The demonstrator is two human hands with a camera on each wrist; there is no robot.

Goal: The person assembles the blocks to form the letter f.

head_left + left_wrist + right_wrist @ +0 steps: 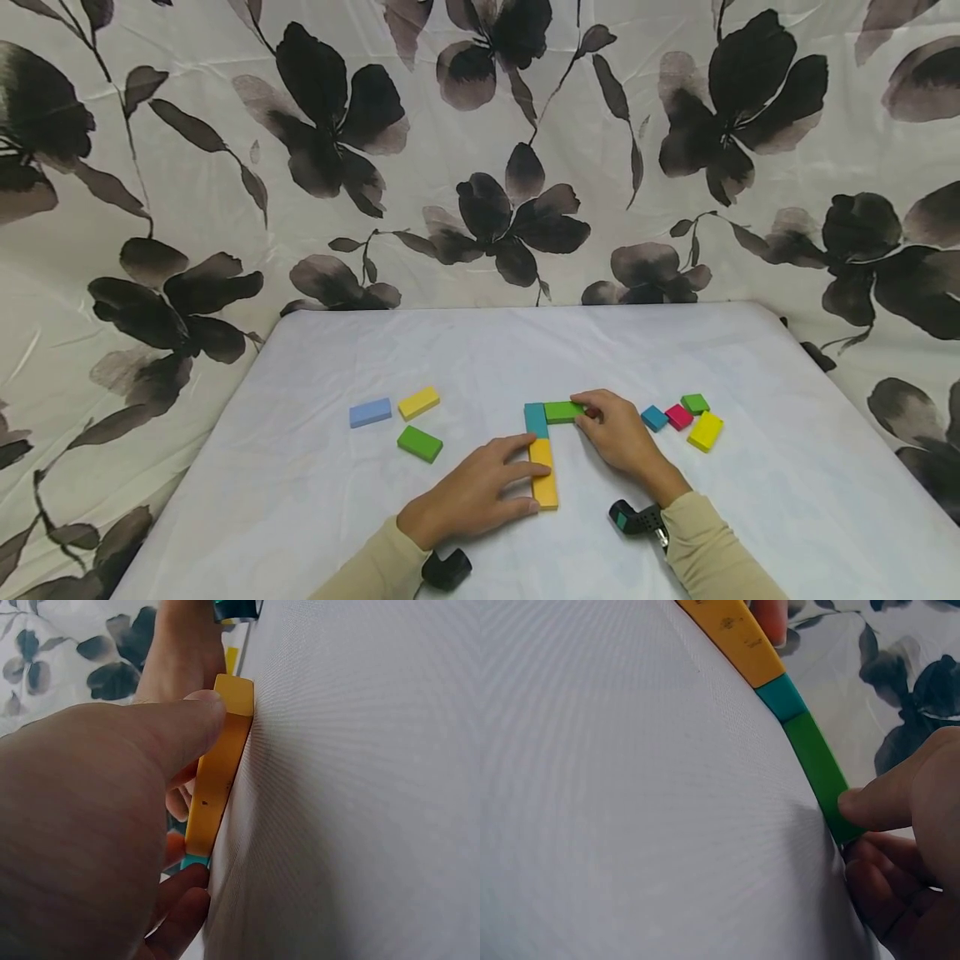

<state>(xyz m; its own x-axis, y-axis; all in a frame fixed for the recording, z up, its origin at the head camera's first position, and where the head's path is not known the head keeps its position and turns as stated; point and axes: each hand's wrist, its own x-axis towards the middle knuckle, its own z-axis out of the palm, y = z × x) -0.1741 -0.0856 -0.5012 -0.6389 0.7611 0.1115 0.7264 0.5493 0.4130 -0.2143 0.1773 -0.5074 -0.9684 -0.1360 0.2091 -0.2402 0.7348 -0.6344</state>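
An orange block (545, 493), a teal block (536, 419) and a green block (558, 412) lie end to end on the white table, bending in a corner at the teal one. My left hand (480, 487) rests against the orange block with fingers spread along it. In the left wrist view its thumb (191, 724) touches the near end of that block. My right hand (618, 433) pinches the right end of the green block between thumb and finger. In the right wrist view the thumb (877, 801) presses that block's side, and the other fingers are partly hidden.
Left on the table (315, 500) lie a blue block (371, 412), a yellow block (418, 402) and another green block (420, 444). Beyond the right hand sit a small blue block (654, 418), a red one (679, 417), a green one (695, 404) and a yellow one (706, 432).
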